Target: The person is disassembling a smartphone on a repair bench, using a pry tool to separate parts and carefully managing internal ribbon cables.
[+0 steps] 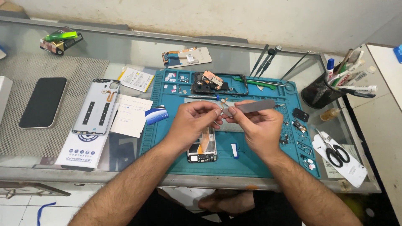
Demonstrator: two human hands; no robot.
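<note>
Tweezers (pixel 251 106) pinched in right hand (pixel 259 125); tiny part at tips gripped by left hand (pixel 194 119). Opened phone (pixel 202 147) at 6 o'clock; frame (pixel 217 83) at 12 o'clock, stripped; reassembly judged outstanding.

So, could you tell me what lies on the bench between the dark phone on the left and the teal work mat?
In the head view, a grey phone back cover and white paper notes lie between the dark phone and the teal mat.
</note>
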